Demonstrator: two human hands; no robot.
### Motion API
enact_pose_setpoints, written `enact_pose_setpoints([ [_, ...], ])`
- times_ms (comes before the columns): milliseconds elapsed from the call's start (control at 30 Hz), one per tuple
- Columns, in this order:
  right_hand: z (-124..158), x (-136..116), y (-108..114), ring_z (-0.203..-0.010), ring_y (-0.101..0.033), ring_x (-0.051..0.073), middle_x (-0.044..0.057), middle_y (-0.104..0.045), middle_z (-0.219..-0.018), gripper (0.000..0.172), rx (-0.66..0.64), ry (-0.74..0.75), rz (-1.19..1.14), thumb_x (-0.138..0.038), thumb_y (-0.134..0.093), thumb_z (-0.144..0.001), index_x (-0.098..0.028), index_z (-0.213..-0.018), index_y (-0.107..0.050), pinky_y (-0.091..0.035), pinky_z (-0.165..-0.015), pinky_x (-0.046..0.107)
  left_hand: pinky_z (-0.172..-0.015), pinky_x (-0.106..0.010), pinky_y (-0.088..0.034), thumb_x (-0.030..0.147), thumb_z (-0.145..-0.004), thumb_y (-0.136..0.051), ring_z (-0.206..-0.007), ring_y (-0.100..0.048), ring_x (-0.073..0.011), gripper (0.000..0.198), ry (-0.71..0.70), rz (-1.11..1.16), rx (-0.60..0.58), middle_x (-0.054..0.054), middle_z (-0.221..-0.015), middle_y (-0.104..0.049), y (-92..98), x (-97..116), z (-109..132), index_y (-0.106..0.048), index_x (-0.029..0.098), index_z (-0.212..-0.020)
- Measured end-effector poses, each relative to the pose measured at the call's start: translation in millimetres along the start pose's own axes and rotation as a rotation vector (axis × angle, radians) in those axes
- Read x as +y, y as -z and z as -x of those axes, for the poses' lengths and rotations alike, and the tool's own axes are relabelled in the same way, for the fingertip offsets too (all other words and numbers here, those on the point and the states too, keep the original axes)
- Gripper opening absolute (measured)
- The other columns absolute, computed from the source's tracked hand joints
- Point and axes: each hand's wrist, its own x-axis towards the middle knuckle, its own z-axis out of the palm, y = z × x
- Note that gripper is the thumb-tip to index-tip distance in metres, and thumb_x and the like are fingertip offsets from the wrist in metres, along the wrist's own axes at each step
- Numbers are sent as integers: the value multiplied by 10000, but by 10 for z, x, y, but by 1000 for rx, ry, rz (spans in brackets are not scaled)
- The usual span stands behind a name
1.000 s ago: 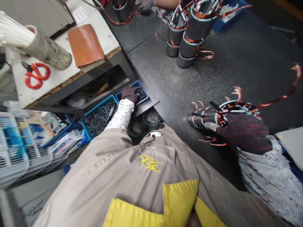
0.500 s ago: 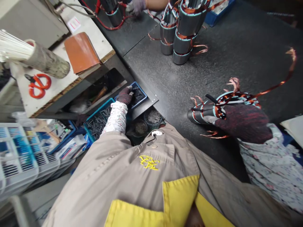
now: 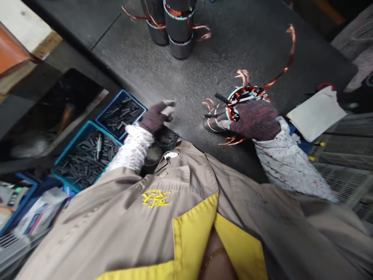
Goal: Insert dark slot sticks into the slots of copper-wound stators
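Note:
My right hand (image 3: 255, 119), in a dark red and grey knitted glove, grips a motor stator (image 3: 215, 123) lying on its side on the dark table. Copper wire ends stick out from it, and a long copper lead (image 3: 287, 66) rises to the right. A black strip (image 3: 222, 98) pokes out at its upper edge. My left hand (image 3: 159, 116), gloved alike, is over the table's near edge, just right of a blue tray (image 3: 141, 110) of small black strips. Its fingers are bent together; whatever is between them is too small to make out.
More stators (image 3: 181, 46) stand stacked at the back of the table. A teal tray (image 3: 60, 161) of black strips sits lower left, beside dark round containers (image 3: 153, 154) near my body. At right lie a white pad (image 3: 317, 112) and grey plastic crates (image 3: 344, 167).
My left hand has left the blue tray and moved right, towards the stator. My right hand keeps its grip on the stator. The view has turned, bringing the right-hand crates into sight.

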Motion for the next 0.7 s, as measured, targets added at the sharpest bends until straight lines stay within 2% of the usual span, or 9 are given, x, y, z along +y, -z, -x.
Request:
enact_pose_setpoints([
  [67,4,-5,3,-1252,-854,441,272,-902,-1416,780,6,-7,-1,-830,-693,-1193,-108,-1397,-906,-548,-966,444,-1134,-481,-742,551,-1012,-1026,-1078,-880,-305,492,43,219,-201,-69,-1065,-916,-523,63,-68,-966,218,-1368],
  [133,0,1,-26,-1232,-851,433,271,-909,-1388,731,27,-16,-4,-796,-731,-1183,-118,-1398,-901,-539,-955,437,-1101,-485,-741,515,-963,-1058,-1024,-879,-311,455,88,335,-320,-74,-996,-904,-929,70,-157,-987,203,-1286],
  [233,-6,17,-73,-1217,-838,430,295,-900,-1387,763,45,-23,-11,-821,-751,-1166,-99,-1371,-891,-541,-962,434,-1114,-504,-736,416,-940,-1028,-1020,-886,-315,343,131,396,-353,-69,-973,-920,-1270,13,-272,-997,208,-1211],
  [333,0,32,-104,-1241,-836,436,302,-894,-1373,791,56,-15,-30,-831,-741,-1174,-75,-1358,-886,-552,-994,439,-1179,-509,-720,371,-907,-1019,-1142,-904,-331,300,78,413,-313,-77,-1092,-969,-1393,-52,-329,-992,232,-1172],
  [467,-1,43,-132,-1233,-848,425,288,-903,-1346,775,81,-7,-53,-808,-743,-1185,-64,-1348,-888,-568,-1014,439,-1268,-550,-687,393,-919,-1012,-1304,-900,-367,370,1,461,-303,-132,-1275,-981,-1428,-115,-321,-967,202,-1233],
  [600,-16,52,-132,-1201,-847,420,271,-909,-1345,772,58,4,-40,-826,-731,-1173,-94,-1356,-896,-576,-997,443,-1301,-563,-683,394,-935,-1009,-1336,-898,-369,413,37,460,-300,-112,-1320,-980,-1430,-173,-277,-949,225,-1308],
  [700,-16,56,-116,-1216,-845,432,282,-907,-1361,794,60,17,-28,-829,-704,-1182,-88,-1397,-889,-573,-992,449,-1283,-562,-699,375,-929,-1012,-1302,-907,-365,395,94,466,-291,-103,-1258,-981,-1438,-198,-257,-947,234,-1293],
])
